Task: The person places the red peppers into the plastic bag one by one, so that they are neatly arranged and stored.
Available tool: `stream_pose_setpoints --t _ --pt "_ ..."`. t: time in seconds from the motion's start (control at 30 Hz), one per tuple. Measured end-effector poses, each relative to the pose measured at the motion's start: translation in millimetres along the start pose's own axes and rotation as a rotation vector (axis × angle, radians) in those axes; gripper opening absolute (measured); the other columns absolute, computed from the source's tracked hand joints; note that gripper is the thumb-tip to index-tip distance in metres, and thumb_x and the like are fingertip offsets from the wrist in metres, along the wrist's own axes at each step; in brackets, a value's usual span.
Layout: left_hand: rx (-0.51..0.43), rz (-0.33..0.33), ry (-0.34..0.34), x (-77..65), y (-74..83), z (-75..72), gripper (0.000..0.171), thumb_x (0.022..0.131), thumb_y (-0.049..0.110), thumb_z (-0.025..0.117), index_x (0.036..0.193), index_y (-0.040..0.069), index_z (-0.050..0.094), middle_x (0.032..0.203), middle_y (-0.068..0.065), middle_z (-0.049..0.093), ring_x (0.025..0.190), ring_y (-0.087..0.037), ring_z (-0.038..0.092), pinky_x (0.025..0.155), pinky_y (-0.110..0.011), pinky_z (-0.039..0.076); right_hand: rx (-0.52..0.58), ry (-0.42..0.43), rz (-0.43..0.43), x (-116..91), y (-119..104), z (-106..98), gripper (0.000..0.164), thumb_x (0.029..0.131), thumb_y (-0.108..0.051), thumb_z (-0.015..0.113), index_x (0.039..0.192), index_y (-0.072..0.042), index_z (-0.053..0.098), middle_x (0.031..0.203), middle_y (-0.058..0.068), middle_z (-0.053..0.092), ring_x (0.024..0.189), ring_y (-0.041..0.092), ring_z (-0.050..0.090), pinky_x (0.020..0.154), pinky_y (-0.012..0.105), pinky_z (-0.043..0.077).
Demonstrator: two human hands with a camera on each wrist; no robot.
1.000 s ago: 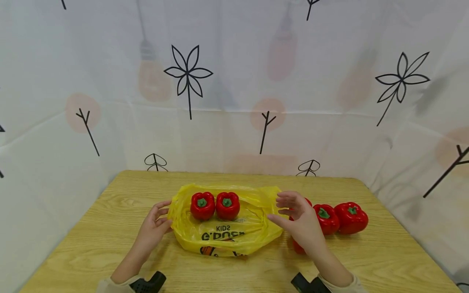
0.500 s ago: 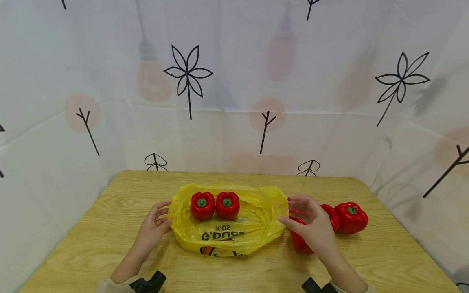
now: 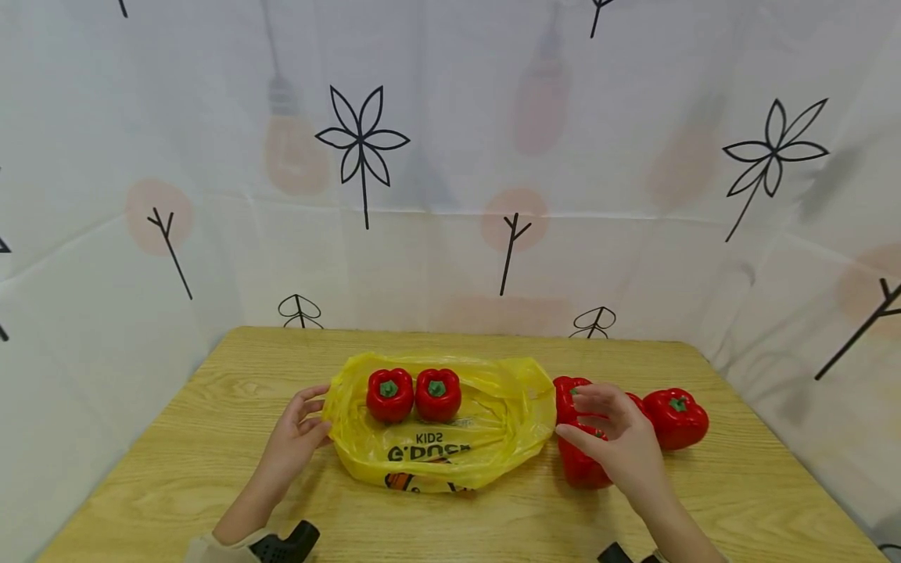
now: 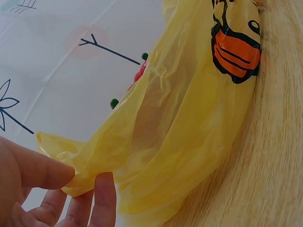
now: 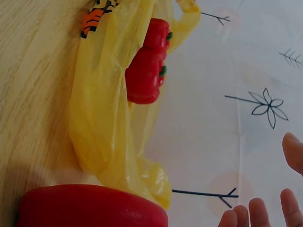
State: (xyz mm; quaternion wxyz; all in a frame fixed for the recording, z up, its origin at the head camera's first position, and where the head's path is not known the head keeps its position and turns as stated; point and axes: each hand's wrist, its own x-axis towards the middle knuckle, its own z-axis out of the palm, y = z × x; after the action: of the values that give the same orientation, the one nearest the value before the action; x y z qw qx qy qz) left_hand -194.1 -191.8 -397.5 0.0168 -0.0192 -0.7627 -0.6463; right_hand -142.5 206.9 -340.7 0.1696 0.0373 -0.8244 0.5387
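A yellow plastic bag (image 3: pixel 521 403) lies spread with its mouth open, and two red bell peppers (image 3: pixel 389 397) with green stems sit side by side in it. At the bag's left edge my left hand (image 3: pixel 292 434) pinches the plastic between thumb and fingers, plain in the left wrist view. My right hand (image 3: pixel 629 450) hovers over the loose peppers to the right of the bag, fingers spread and slightly bent, holding nothing. Beneath it is a near bell pepper (image 3: pixel 584 467); a back one (image 3: pixel 565 395) touches or nearly touches the bag. Part of another is hidden behind the hand.
The rightmost bell pepper (image 3: pixel 676 420) rests on the wooden table (image 3: pixel 232 383). A white patterned cloth (image 3: pixel 436 258) hangs behind the table and along both sides.
My right hand has moved off the bag's right edge, rightward and slightly toward me, over the loose peppers. The left hand and the two peppers in the bag have stayed put.
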Motion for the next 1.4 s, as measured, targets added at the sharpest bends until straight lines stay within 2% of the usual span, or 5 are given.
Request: stream_pose_setpoints --t 0.27,0.57,0.9,1.1,1.4 --pt "0.0 0.002 -0.004 -0.3 0.1 -0.2 0.047 0.093 -0.007 0.048 0.135 0.012 0.038 0.126 -0.018 0.043 0.098 -0.025 0.054 0.08 -0.038 0.052 -0.024 0.007 0.038 -3 8 -7 0.047 0.078 -0.016 0.076 0.118 -0.005 0.053 0.112 0.016 0.057 0.097 0.015 0.057 0.078 0.019 0.049" --pt "-0.006 0.024 -0.021 -3.1 0.9 -0.7 0.048 0.092 -0.008 0.048 0.136 0.01 0.037 0.125 -0.019 0.043 0.099 -0.025 0.055 0.08 -0.038 0.051 -0.048 0.027 0.047 -5 21 -14 0.046 0.079 -0.014 0.076 0.116 -0.001 0.053 0.111 0.016 0.057 0.094 0.01 0.057 0.077 0.016 0.049" --pt "-0.018 0.022 -0.024 -2.8 1.1 -0.3 0.048 0.093 -0.008 0.047 0.136 0.01 0.037 0.124 -0.019 0.043 0.098 -0.023 0.055 0.081 -0.038 0.051 -0.112 0.008 0.161 -5 30 -20 0.05 0.079 -0.026 0.076 0.119 -0.006 0.053 0.116 0.013 0.057 0.093 0.003 0.053 0.075 0.012 0.045" --pt "-0.019 0.019 -0.02 -1.9 1.6 -0.3 0.047 0.093 -0.007 0.048 0.136 0.011 0.037 0.124 -0.018 0.043 0.098 -0.023 0.055 0.081 -0.038 0.051 -0.155 -0.015 0.163 -3 35 -22 0.053 0.079 -0.029 0.075 0.121 -0.006 0.052 0.119 0.014 0.055 0.093 -0.002 0.05 0.077 0.01 0.043" --pt "-0.023 0.013 -0.015 -2.2 1.4 -0.1 0.048 0.093 -0.007 0.048 0.135 0.011 0.038 0.124 -0.018 0.043 0.098 -0.024 0.055 0.081 -0.038 0.051 -0.156 0.011 0.142 -3 42 -29 0.053 0.079 -0.027 0.076 0.121 -0.004 0.053 0.119 0.015 0.054 0.092 -0.005 0.049 0.076 0.008 0.043"
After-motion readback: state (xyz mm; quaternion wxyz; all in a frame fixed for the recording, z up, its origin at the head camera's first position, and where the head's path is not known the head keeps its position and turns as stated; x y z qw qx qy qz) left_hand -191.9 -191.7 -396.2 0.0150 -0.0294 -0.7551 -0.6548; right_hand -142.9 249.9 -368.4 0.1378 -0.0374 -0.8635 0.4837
